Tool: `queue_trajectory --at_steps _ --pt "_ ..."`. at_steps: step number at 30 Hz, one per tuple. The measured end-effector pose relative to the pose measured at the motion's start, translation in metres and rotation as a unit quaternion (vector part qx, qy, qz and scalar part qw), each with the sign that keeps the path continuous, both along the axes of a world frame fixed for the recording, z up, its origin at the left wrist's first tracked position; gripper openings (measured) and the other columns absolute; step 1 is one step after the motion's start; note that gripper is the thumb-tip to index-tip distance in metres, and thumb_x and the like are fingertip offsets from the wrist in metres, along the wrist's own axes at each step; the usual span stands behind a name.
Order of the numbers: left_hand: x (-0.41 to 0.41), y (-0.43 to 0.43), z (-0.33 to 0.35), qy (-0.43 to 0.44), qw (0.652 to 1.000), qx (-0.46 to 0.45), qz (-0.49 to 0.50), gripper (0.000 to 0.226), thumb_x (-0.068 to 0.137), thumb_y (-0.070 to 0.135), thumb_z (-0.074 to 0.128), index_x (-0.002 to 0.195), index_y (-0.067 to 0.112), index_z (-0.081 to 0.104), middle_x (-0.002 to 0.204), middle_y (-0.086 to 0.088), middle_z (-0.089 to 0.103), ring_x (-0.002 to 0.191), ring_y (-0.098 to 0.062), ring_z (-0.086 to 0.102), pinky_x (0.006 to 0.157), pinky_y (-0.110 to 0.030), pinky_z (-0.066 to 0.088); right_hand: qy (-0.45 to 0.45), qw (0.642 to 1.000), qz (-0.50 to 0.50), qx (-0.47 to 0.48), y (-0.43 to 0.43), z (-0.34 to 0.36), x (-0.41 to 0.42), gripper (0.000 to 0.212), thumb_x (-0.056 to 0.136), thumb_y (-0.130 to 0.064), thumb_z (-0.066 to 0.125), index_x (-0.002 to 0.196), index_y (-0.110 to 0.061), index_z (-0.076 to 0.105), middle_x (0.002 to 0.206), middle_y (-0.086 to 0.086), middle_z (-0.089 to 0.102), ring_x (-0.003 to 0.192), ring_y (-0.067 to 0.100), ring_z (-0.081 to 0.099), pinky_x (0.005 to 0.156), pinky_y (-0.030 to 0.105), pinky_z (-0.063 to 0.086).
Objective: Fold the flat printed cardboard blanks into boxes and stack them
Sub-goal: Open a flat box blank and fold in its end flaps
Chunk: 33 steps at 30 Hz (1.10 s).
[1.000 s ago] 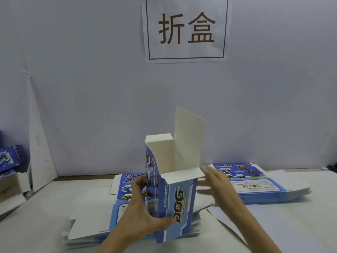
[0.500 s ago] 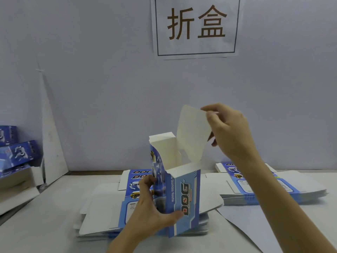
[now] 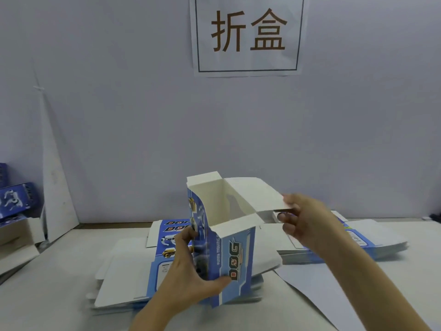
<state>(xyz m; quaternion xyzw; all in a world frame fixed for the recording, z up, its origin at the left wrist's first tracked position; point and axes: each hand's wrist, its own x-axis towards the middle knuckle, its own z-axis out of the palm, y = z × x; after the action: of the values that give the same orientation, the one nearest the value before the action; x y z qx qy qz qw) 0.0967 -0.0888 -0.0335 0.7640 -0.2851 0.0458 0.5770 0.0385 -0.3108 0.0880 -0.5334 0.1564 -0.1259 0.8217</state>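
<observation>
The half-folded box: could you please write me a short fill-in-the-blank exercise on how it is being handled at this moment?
1. The left hand grips the upright box, whose printed front reads ____.
2. The right hand pinches the top flap, whose inner face is ____.
3. The top of the box stands ____.

Missing words: DOG; white; open.
</observation>
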Motion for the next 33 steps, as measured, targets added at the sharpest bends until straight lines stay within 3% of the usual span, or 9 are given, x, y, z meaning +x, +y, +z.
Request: queue_trajectory --at_steps 4,6,9,12,17,21,25,27,33 --pt "0.001 -0.001 0.0 0.005 1.0 0.004 0.007 0.094 0.052 0.041 0.083 0.119 0.045 0.017 0.112 0.035 0.042 0.107 0.024 0.044 0.07 -0.006 0.049 -0.056 0.971 -0.027 -0.23 -0.005 0.018 0.002 0.01 0.093 -0.02 0.059 0.1 -0.014 0.06 0.081 0.011 0.065 0.044 0.013 0.061 0.037 0.021 0.041" --pt "0.001 -0.001 -0.001 0.006 1.0 -0.002 0.011 0.092 0.053 0.04 0.083 0.119 0.039 0.019 0.117 0.024 0.042 0.107 0.023 0.044 0.07 -0.006 0.048 -0.012 0.985 0.009 -0.172 0.0 0.005 0.004 0.011 0.091 -0.014 0.061 0.1 -0.009 0.059 0.071 0.009 0.066 0.041 0.012 0.057 0.034 0.019 0.038" --pt "0.001 -0.002 -0.002 -0.008 1.0 0.0 0.018 0.094 0.048 0.049 0.082 0.119 0.038 0.02 0.121 0.023 0.039 0.109 0.022 0.043 0.073 -0.002 0.046 0.099 0.987 0.123 0.04 0.018 -0.031 0.001 0.009 0.071 -0.002 0.064 0.07 -0.004 0.056 0.048 0.003 0.054 0.031 0.007 0.046 0.028 0.014 0.029" --pt "0.001 -0.003 -0.003 -0.017 1.0 -0.007 0.014 0.097 0.046 0.048 0.084 0.119 0.036 0.021 0.12 0.02 0.041 0.11 0.021 0.044 0.073 -0.001 0.045 0.071 0.987 0.109 0.093 0.026 -0.043 -0.002 0.011 0.076 -0.003 0.065 0.068 -0.003 0.058 0.048 0.004 0.055 0.034 0.008 0.05 0.028 0.015 0.033" --pt "0.002 -0.002 -0.001 -0.006 1.0 -0.002 0.016 0.094 0.047 0.05 0.082 0.118 0.038 0.021 0.118 0.022 0.042 0.108 0.021 0.045 0.072 -0.005 0.049 -0.081 0.995 -0.022 -0.056 0.021 -0.012 0.0 0.029 0.091 -0.016 0.063 0.116 -0.004 0.055 0.091 0.013 0.07 0.066 0.021 0.073 0.045 0.024 0.052" --pt "0.002 0.0 0.0 0.008 1.0 0.013 0.012 0.098 0.044 0.055 0.08 0.118 0.047 0.016 0.119 0.027 0.04 0.106 0.025 0.044 0.071 -0.01 0.052 -0.16 0.942 -0.131 -0.264 0.027 0.005 0.004 0.044 0.088 -0.012 0.066 0.13 -0.013 0.052 0.111 0.01 0.061 0.086 0.022 0.067 0.051 0.023 0.056" --pt "0.003 0.0 -0.002 0.008 1.0 0.025 0.008 0.097 0.05 0.049 0.085 0.117 0.05 0.015 0.119 0.029 0.039 0.107 0.024 0.044 0.072 -0.012 0.053 -0.195 0.899 -0.185 -0.345 0.029 0.002 0.006 0.051 0.092 -0.018 0.062 0.139 -0.017 0.045 0.098 -0.016 0.054 0.087 0.011 0.061 0.052 0.012 0.052" --pt "0.003 0.0 -0.003 0.008 1.0 0.023 0.008 0.096 0.053 0.043 0.086 0.117 0.051 0.015 0.119 0.029 0.038 0.109 0.019 0.046 0.075 -0.014 0.053 -0.205 0.893 -0.19 -0.354 0.028 0.001 0.006 0.041 0.092 -0.015 0.061 0.133 -0.017 0.053 0.096 -0.016 0.058 0.088 0.012 0.063 0.053 0.012 0.052" --pt "0.002 -0.003 -0.002 -0.002 0.999 0.028 0.021 0.1 0.051 0.048 0.086 0.115 0.059 0.01 0.118 0.042 0.031 0.114 0.012 0.045 0.082 -0.013 0.052 -0.245 0.803 -0.236 -0.489 0.028 0.005 0.001 0.024 0.094 -0.007 0.056 0.105 -0.02 0.073 0.074 -0.01 0.064 0.065 -0.008 0.055 0.051 0.012 0.039"
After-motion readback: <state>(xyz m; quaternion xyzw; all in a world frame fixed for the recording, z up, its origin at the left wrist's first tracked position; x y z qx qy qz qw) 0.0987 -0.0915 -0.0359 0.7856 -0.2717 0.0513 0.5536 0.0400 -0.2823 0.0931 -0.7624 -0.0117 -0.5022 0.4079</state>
